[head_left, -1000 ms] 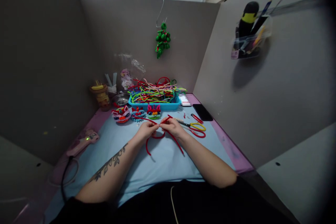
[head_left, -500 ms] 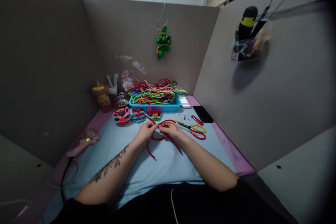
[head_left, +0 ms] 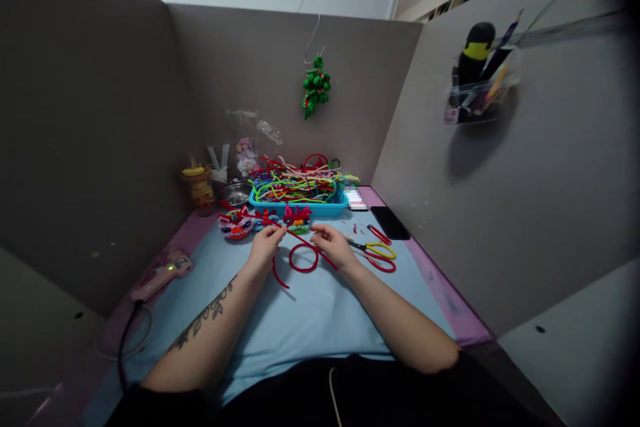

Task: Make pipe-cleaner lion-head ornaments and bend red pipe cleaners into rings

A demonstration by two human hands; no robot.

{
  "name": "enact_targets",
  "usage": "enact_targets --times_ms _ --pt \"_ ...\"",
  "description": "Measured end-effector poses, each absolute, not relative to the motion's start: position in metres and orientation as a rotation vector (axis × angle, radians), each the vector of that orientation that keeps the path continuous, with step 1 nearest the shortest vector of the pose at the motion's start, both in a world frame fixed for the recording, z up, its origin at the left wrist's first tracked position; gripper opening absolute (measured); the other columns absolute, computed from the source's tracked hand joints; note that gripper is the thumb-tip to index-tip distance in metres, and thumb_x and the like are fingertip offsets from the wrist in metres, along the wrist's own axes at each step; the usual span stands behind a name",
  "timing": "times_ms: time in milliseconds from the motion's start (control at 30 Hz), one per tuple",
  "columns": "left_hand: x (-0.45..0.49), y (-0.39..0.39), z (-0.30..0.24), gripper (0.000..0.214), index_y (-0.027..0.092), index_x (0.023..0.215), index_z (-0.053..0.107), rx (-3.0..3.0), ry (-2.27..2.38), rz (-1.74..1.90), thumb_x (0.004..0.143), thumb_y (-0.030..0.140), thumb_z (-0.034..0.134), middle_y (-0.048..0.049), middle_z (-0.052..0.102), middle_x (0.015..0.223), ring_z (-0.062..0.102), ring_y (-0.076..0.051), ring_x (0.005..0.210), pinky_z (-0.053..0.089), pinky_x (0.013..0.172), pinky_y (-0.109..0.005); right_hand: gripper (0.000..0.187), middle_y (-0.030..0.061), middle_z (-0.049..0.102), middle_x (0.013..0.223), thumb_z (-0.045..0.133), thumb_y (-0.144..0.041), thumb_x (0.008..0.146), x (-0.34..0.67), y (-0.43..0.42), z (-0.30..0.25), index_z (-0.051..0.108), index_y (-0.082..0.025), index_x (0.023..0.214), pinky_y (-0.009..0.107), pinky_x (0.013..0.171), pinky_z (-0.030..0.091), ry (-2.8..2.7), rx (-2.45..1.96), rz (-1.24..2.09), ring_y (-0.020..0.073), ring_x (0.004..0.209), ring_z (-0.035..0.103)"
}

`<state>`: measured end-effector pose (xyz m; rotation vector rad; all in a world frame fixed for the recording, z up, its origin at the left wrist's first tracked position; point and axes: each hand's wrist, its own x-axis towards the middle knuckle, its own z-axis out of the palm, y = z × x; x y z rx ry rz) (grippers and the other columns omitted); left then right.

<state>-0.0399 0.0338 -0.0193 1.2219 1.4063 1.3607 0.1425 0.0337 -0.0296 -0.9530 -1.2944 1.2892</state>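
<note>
My left hand point(head_left: 266, 245) is closed in a pinch on a red pipe cleaner point(head_left: 327, 259), which slants down to the right past my other hand. Part of the red pipe cleaner is curled into a ring point(head_left: 303, 271) between the hands, and one loose end hangs below my left fingers. My right hand point(head_left: 334, 245) is beside the stem, its fingers slightly curled and apart, with nothing visibly gripped. Just beyond the hands stand several small animal-face figures made of pipe cleaners, such as a pink and red one point(head_left: 236, 225) and a pink-eared one point(head_left: 298, 221).
A blue tray point(head_left: 300, 209) heaped with coloured pipe cleaners stands at the back, beside a metal bowl point(head_left: 237, 195). Scissors point(head_left: 383, 251), a red cutter point(head_left: 379, 235) and a black phone point(head_left: 390, 223) lie at right. A pink glue gun point(head_left: 163, 275) lies left. Grey panels enclose the table.
My hands have moved apart. My right hand has let go of the red pipe cleaner, and a round loop now shows between the hands. My left hand still pinches it. The view has shifted slightly.
</note>
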Motion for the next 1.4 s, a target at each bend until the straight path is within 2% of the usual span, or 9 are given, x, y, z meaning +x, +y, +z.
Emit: enact_targets --times_ms 100,233,333,500,700,1000,1200,1267,1400 --pt "-0.039 0.033 -0.019 0.035 0.017 0.053 0.053 1.269 1.402 1.341 0.058 0.047 0.071 0.0045 0.043 0.047 0.035 -0.009 0.048 0.027 0.047 -0.022 0.047 -0.0044 0.053 0.069 0.072 -0.034 0.066 0.146 0.031 -0.025 0.057 -0.023 0.110 0.026 0.067 0.044 -1.303 -0.927 1.056 0.0123 0.065 0.051" --pt "-0.034 0.031 -0.019 0.032 0.016 0.050 0.055 1.341 1.377 1.298 0.055 0.043 0.073 0.0039 0.045 0.047 0.037 -0.010 0.050 0.028 0.050 -0.022 0.025 0.0018 0.060 0.075 0.068 -0.039 0.072 0.155 0.027 -0.017 0.067 -0.021 0.089 0.029 0.067 0.045 -1.282 -0.965 0.795 0.0162 0.070 0.054" --pt "-0.034 0.031 -0.018 0.032 0.016 0.051 0.056 1.361 1.359 1.262 0.056 0.042 0.072 0.0040 0.045 0.048 0.037 -0.010 0.050 0.028 0.051 -0.022 0.027 0.0036 0.062 0.073 0.064 -0.044 0.075 0.163 0.030 -0.014 0.068 -0.019 0.083 0.030 0.064 0.044 -1.207 -0.973 0.799 0.0156 0.065 0.053" --pt "-0.034 0.030 -0.018 0.035 0.016 0.052 0.055 1.366 1.318 1.193 0.057 0.048 0.070 0.0041 0.044 0.048 0.036 -0.010 0.050 0.026 0.050 -0.023 0.030 0.0014 0.060 0.068 0.065 -0.046 0.072 0.171 0.045 -0.016 0.066 -0.018 0.082 0.026 0.054 0.042 -1.065 -0.935 0.882 0.0115 0.055 0.049" --pt "-0.032 0.025 -0.012 0.035 0.016 0.052 0.053 1.405 1.240 1.088 0.058 0.046 0.070 0.0047 0.043 0.048 0.036 -0.009 0.048 0.027 0.050 -0.023 0.029 -0.0005 0.059 0.067 0.069 -0.043 0.067 0.174 0.056 -0.020 0.061 -0.019 0.082 0.026 0.055 0.045 -0.935 -0.859 1.049 0.0103 0.054 0.050" --pt "-0.029 0.025 -0.012 0.025 0.016 0.055 0.058 1.508 1.163 1.047 0.060 0.037 0.070 0.0032 0.050 0.052 0.041 -0.010 0.052 0.031 0.054 -0.023 0.013 -0.0020 0.049 0.054 0.068 -0.027 0.066 0.196 0.066 -0.016 0.058 -0.022 0.072 0.023 0.043 0.038 -0.844 -0.760 1.451 0.0106 0.047 0.045" --pt "-0.023 0.019 -0.009 0.025 0.016 0.052 0.058 1.495 1.147 1.060 0.057 0.035 0.073 0.0031 0.051 0.052 0.042 -0.011 0.053 0.032 0.054 -0.023 0.011 -0.0009 0.051 0.054 0.067 -0.024 0.070 0.205 0.070 -0.013 0.056 -0.022 0.070 0.023 0.039 0.036 -0.813 -0.713 1.582 0.0107 0.045 0.042" --pt "-0.022 0.018 -0.010 0.027 0.016 0.051 0.058 1.458 1.144 1.081 0.056 0.036 0.074 0.0033 0.049 0.051 0.040 -0.010 0.051 0.030 0.052 -0.023 0.010 -0.0008 0.053 0.056 0.066 -0.025 0.072 0.207 0.070 -0.012 0.057 -0.022 0.072 0.022 0.040 0.037 -0.814 -0.704 1.610 0.0106 0.046 0.043" --pt "-0.026 0.025 -0.013 0.032 0.015 0.053 0.058 1.305 1.196 1.277 0.058 0.042 0.075 0.0043 0.046 0.049 0.038 -0.009 0.050 0.029 0.051 -0.023 0.017 -0.0001 0.062 0.073 0.065 -0.028 0.075 0.203 0.064 -0.009 0.060 -0.022 0.089 0.018 0.044 0.041 -0.860 -0.692 1.670 0.0086 0.054 0.051"
